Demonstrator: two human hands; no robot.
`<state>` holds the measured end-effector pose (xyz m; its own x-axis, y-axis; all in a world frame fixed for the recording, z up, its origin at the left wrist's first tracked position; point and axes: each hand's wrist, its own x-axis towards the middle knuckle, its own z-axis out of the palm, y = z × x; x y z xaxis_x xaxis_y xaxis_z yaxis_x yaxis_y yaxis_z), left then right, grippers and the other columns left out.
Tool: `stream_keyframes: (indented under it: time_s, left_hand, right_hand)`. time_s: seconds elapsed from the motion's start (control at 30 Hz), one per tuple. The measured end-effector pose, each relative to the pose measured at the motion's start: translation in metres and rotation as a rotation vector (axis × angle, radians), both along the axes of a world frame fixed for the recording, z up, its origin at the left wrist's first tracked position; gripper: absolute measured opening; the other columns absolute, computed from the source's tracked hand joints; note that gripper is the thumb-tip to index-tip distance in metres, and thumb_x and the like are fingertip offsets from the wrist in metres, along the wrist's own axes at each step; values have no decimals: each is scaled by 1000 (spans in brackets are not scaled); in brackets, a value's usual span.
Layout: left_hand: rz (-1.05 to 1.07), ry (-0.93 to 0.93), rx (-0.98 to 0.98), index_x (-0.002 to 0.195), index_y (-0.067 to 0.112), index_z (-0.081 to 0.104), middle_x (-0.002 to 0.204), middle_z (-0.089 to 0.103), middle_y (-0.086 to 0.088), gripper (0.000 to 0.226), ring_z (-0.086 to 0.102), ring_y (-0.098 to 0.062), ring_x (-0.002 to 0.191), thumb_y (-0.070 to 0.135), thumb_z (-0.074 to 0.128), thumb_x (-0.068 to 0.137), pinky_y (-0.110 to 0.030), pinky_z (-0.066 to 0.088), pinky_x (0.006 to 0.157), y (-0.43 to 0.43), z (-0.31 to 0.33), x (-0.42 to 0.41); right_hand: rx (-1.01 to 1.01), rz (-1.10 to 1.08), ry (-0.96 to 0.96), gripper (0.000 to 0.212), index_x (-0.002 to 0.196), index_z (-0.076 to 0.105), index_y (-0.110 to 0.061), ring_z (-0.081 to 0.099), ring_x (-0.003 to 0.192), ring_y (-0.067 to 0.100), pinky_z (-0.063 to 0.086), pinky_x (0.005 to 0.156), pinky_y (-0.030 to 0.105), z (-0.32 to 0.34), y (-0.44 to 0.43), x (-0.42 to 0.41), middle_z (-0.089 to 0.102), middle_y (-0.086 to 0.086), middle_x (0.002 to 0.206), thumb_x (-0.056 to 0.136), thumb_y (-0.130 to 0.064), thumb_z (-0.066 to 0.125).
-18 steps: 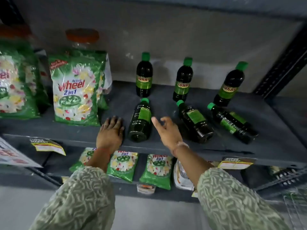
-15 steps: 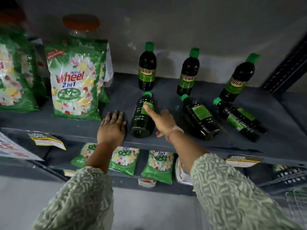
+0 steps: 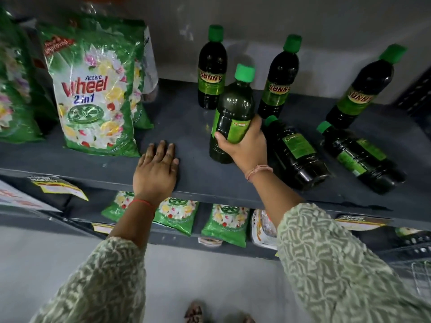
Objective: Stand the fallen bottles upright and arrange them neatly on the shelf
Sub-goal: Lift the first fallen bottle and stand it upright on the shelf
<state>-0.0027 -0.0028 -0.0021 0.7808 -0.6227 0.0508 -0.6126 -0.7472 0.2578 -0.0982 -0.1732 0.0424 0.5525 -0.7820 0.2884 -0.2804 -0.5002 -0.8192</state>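
My right hand [image 3: 247, 148] grips a dark green bottle with a green cap [image 3: 233, 113] around its lower body; the bottle is nearly upright, its base close to the grey shelf [image 3: 191, 127]. My left hand [image 3: 156, 171] rests flat on the shelf's front edge, fingers spread, holding nothing. Three bottles stand upright at the back: left [image 3: 212, 71], middle [image 3: 278, 80], right [image 3: 363, 87]. Two more bottles lie on their sides to the right of my hand: one [image 3: 296, 155] right beside it, another [image 3: 359, 157] farther right.
Green detergent bags [image 3: 93, 89] stand on the shelf's left half. Smaller green sachets [image 3: 224, 222] and price tags [image 3: 58, 186] sit along the shelf below. A dark upright post [image 3: 417, 94] bounds the shelf on the right.
My right hand has closed around the leftmost fallen bottle and tipped it up from lying flat to nearly upright. My left hand stayed on the shelf edge. The camera moved closer.
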Motion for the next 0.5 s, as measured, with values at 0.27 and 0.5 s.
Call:
stream_keyframes:
  time_s: [0.27,0.5]
  left_hand:
    - [19,76,23,147,13,22,159,16,-8,51,11,-27,147,24,30,97,-38,10,120,-7,6,0]
    - [-43,79,69,148,14,11,160,7,-4,57,3,-24,148,37,25,98,-39,6,120,-19,4,-5]
  right_hand:
    - [-12,91,-28,96,133,33,-5,52,117,28,46,99,42,-14,6,-17,51,15,127,58,-37,82]
    - [131,100,16,87,132,33,-15,59,104,24,50,92,43,-21,0,-21,60,9,116,58,-20,79]
